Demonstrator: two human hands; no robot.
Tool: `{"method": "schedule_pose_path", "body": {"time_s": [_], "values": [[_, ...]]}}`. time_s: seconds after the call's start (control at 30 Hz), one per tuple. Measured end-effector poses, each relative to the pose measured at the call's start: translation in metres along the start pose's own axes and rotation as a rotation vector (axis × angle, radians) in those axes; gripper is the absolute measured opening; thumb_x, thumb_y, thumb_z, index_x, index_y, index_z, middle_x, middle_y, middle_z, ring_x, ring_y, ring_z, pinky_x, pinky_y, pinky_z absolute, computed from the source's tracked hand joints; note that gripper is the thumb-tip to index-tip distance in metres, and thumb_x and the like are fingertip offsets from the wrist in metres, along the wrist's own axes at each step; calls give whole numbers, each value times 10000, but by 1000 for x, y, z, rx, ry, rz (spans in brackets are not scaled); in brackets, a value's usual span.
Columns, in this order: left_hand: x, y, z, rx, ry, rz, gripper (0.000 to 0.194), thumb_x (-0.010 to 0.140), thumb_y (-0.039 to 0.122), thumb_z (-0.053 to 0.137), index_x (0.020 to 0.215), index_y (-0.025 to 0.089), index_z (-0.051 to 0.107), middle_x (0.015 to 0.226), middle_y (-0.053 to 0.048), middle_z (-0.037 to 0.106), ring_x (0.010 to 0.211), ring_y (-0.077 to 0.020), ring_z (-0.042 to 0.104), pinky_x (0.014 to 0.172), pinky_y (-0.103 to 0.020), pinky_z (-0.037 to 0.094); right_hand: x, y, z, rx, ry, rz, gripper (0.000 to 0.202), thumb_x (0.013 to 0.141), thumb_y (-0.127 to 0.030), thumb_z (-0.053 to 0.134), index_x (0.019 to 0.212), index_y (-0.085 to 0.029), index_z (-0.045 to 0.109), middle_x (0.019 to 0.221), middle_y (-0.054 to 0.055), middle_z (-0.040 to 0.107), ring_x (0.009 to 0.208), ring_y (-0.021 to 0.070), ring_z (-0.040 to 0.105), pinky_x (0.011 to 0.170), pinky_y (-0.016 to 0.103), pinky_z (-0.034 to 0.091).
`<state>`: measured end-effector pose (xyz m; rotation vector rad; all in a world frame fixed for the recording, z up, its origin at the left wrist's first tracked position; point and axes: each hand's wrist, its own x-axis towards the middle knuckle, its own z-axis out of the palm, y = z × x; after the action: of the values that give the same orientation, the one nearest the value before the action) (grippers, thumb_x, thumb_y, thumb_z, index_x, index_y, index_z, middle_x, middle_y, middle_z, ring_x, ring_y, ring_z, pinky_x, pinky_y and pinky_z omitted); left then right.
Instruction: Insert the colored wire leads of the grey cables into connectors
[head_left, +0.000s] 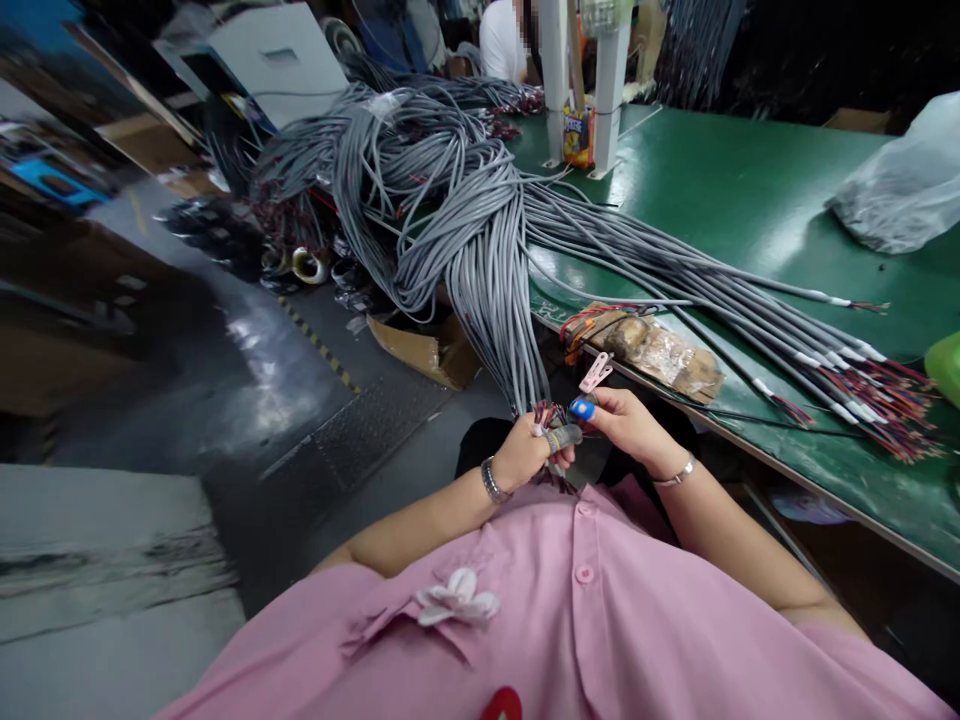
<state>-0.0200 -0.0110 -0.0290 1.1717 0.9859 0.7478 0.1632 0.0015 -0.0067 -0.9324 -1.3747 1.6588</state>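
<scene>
A thick bundle of grey cables [499,290] hangs over the table edge toward my lap, its ends fanning into thin coloured wires [551,413]. My left hand [523,455] is closed around these cable ends; its thumb wears a grey cover with a yellow band. Close beside it, my right hand [634,428] is pinched at the wires, with a blue cover on the thumb. What lies between its fingertips is too small to make out. Just above those fingers is a pink clothes peg [596,372], near the table edge; I cannot tell what it is clipped to.
More cables with stripped coloured ends [862,390] lie across the green table [720,160]. A tape-wrapped wooden block [660,350] sits at its edge. Beyond are a white post [553,80] and a plastic bag [907,180]. An open carton [427,345] stands on the floor. Another person [502,40] is at the back.
</scene>
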Motion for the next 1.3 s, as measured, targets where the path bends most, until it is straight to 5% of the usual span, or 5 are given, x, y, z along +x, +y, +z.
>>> {"method": "schedule_pose_path", "body": {"time_s": [0.17, 0.4, 0.6, 0.83, 1.3], "values": [[4, -2, 1, -186, 167, -32, 419, 698, 517, 731, 617, 125, 608, 535, -36, 646, 423, -115, 580, 429, -213, 439, -12, 17, 4, 19, 158, 27, 382, 766, -531, 699, 896, -173, 672, 827, 38, 670, 708, 142, 590, 629, 251, 479], [7, -7, 0, -205, 144, -18, 393, 726, 494, 720, 645, 120, 631, 572, -52, 671, 464, -126, 617, 445, -200, 434, -13, 28, 31, 82, 444, -118, 248, 762, -428, 729, 783, -205, 622, 713, 0, 637, 644, 141, 561, 602, 268, 459], [0, -9, -5, -104, -55, 11, 343, 756, 425, 708, 658, 97, 681, 613, -85, 695, 523, -136, 642, 512, -215, 473, -2, 13, 36, 165, 225, -40, 285, 780, -462, 703, 747, -212, 569, 520, -32, 574, 450, 132, 510, 504, 288, 421], [-2, 0, -3, -310, 123, -2, 336, 681, 425, 756, 643, 104, 664, 565, -69, 678, 456, -145, 620, 441, -223, 454, 7, 33, 22, 344, 436, 26, 283, 730, -417, 755, 734, -194, 582, 592, -57, 516, 511, 80, 429, 531, 234, 400], [-2, -12, -7, -68, 140, 38, 426, 747, 523, 684, 629, 114, 658, 601, -86, 692, 503, -141, 632, 479, -222, 443, 1, 4, 39, 10, 239, 31, 365, 772, -524, 686, 732, -208, 507, 557, -29, 562, 519, 123, 496, 532, 275, 391]]}}
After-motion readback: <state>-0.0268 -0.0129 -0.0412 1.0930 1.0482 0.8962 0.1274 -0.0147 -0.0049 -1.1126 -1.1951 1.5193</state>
